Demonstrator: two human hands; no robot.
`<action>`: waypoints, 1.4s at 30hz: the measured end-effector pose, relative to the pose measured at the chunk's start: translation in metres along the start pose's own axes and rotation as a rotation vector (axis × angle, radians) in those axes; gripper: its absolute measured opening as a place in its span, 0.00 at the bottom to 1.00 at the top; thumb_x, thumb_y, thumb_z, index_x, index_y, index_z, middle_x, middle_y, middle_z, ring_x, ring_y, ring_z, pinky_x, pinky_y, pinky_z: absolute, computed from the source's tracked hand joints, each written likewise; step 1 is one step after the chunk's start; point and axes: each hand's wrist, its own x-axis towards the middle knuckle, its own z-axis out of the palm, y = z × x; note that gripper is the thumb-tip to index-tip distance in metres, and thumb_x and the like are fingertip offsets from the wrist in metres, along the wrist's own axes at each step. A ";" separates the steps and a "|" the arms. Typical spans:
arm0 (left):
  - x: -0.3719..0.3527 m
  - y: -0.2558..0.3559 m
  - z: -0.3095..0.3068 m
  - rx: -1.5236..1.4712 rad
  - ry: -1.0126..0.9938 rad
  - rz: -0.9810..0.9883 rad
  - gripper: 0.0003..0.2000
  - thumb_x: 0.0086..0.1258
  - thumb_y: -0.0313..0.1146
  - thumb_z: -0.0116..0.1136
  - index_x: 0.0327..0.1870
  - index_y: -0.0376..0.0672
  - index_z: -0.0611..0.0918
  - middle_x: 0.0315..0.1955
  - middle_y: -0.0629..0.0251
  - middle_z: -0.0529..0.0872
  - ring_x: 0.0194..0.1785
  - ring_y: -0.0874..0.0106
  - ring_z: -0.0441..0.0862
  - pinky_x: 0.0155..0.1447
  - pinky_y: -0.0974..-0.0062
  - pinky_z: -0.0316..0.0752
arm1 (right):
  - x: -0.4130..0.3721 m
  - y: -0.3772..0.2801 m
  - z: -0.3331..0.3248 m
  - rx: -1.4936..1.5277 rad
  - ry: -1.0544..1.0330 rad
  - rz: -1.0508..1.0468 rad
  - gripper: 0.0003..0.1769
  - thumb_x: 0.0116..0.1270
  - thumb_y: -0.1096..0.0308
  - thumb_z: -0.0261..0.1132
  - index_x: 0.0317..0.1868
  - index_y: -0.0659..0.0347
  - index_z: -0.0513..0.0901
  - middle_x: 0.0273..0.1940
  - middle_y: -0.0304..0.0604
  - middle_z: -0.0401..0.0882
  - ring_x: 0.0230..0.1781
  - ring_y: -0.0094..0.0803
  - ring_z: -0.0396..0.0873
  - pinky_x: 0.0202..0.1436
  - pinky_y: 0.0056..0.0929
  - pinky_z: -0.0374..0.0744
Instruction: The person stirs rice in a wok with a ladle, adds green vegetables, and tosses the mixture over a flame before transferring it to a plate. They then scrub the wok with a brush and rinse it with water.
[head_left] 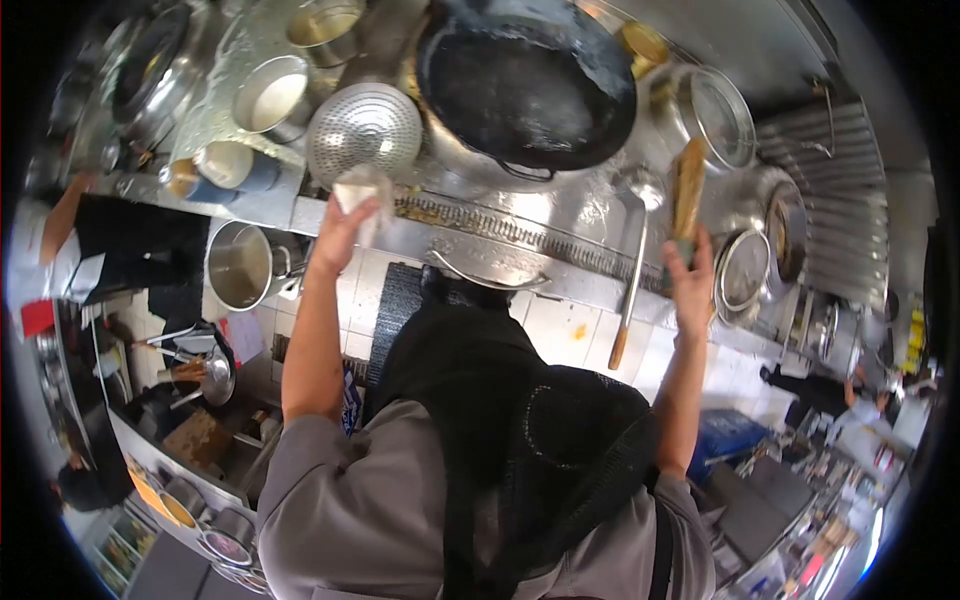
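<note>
My left hand [342, 238] is closed on a white cloth [364, 192], which lies against the near rim of a perforated metal strainer [365, 135]. Whether the strainer's handle is inside the cloth is hidden. In my right hand [690, 275], a bamboo wok brush [687, 195] is gripped by its dark lower end, bristles pointing up and away from me. A large black wok [525, 95] sits on the range between and beyond my hands. Left of my right hand, a ladle [636, 265] rests with its wooden handle sticking out over the counter edge.
Metal pots [272, 98] stand at the back left, and a steel pot [240, 265] sits lower left. Round sieves [744, 270] lie beside my right hand. A slotted drain [500, 232] runs along the counter front. Other people work at far left and far right.
</note>
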 end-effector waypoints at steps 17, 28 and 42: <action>0.003 0.029 0.048 -0.433 0.048 -0.035 0.22 0.77 0.39 0.55 0.67 0.45 0.69 0.54 0.58 0.82 0.52 0.62 0.84 0.55 0.65 0.80 | -0.026 0.004 -0.005 -0.381 0.155 0.157 0.47 0.65 0.63 0.71 0.77 0.67 0.53 0.53 0.66 0.81 0.53 0.46 0.83 0.55 0.40 0.81; -0.005 -0.007 0.084 -0.596 0.066 -0.426 0.28 0.79 0.56 0.44 0.70 0.48 0.67 0.62 0.56 0.76 0.63 0.56 0.76 0.64 0.50 0.74 | -0.103 0.119 0.061 -0.682 -0.292 0.364 0.47 0.64 0.65 0.70 0.78 0.63 0.52 0.57 0.69 0.77 0.58 0.63 0.77 0.62 0.50 0.75; 0.076 -0.090 0.228 -0.549 -0.061 -0.340 0.11 0.72 0.23 0.52 0.53 0.40 0.72 0.43 0.60 0.80 0.46 0.65 0.84 0.43 0.61 0.86 | 0.107 -0.065 0.070 -0.540 -0.482 -0.255 0.32 0.63 0.56 0.71 0.67 0.55 0.76 0.54 0.60 0.82 0.54 0.53 0.82 0.58 0.41 0.78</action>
